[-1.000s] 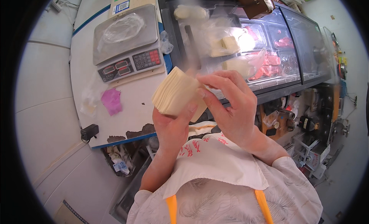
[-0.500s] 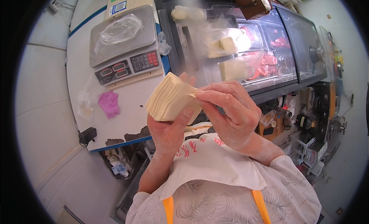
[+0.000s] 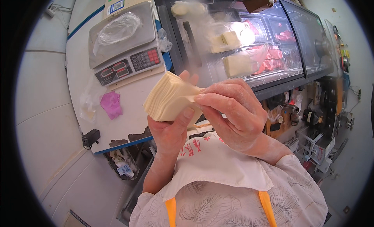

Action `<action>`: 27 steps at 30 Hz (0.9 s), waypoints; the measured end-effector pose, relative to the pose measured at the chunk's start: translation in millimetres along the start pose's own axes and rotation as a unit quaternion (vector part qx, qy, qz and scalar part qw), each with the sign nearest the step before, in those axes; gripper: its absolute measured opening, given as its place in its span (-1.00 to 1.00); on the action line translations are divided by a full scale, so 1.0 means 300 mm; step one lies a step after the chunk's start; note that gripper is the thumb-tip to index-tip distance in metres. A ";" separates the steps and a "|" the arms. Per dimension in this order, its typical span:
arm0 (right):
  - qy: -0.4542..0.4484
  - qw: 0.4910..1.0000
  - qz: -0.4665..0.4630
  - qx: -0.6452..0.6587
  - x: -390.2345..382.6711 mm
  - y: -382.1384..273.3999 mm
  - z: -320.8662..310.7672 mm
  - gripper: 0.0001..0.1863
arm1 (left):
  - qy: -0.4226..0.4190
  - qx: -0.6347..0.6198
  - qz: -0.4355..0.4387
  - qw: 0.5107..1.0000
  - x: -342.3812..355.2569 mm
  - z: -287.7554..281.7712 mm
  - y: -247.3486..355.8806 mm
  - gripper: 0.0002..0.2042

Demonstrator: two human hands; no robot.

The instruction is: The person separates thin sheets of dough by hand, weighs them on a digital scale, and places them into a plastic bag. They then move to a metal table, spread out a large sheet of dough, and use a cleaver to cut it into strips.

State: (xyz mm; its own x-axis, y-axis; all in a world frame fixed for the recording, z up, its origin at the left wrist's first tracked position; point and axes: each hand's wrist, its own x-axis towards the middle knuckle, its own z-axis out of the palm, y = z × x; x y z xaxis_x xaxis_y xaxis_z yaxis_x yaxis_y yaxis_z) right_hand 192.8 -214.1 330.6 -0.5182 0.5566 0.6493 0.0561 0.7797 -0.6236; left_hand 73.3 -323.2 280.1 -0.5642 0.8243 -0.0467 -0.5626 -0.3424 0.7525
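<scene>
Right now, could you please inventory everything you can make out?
Counter: one, white, left
Sheet stack: one, cream, centre
Scale: one, silver, on counter
Clear plastic: several, colourless, on and beside scale
Scrap: one, purple, on counter
Adapter: one, black, counter's near corner
Glass-topped chest: one, dark, upper right
Packs: several, yellow and pink, inside chest
Box: one, brown, top edge
Small goods: uncountable, mixed, right
Apron: one, white, worn
Left hand: one, bare, holding stack
Right hand: one, bare, pinching stack's edge

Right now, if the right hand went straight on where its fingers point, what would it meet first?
The right hand would first meet the stack of pale sheets, whose edge it pinches. The left hand, holding that stack, probably comes next, but depth is unclear.
</scene>
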 end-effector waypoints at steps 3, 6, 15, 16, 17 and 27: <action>0.005 1.000 -0.010 0.001 -0.004 0.010 0.002 -0.61 | 0.006 0.027 0.001 1.000 -0.006 -0.001 -0.004 -0.29; -0.002 1.000 -0.012 0.008 -0.001 0.001 -0.008 -0.59 | 0.000 0.036 -0.001 0.999 -0.010 -0.002 0.005 -0.28; -0.036 0.999 -0.015 0.018 -0.005 -0.010 -0.029 -0.57 | -0.005 0.039 0.023 0.999 -0.011 0.012 0.015 -0.31; -0.031 0.999 -0.015 0.018 -0.005 -0.009 -0.027 -0.57 | -0.006 0.037 0.024 0.999 -0.009 0.014 0.016 -0.32; -0.027 0.999 -0.015 0.019 -0.005 -0.009 -0.025 -0.56 | -0.008 0.036 0.025 0.999 -0.006 0.016 0.019 -0.32; -0.014 0.998 0.023 0.050 -0.016 -0.005 -0.007 -0.58 | -0.002 0.086 0.035 0.996 -0.016 0.003 0.031 -0.36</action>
State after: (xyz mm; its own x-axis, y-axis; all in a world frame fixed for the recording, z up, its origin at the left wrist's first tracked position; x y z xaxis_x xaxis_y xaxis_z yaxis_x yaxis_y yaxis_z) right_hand 197.1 -217.2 329.5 -0.5400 0.5824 0.6076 -0.0044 0.7200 -0.6940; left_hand 71.4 -329.9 287.9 -0.5967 0.8024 0.0121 -0.4103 -0.3180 0.8547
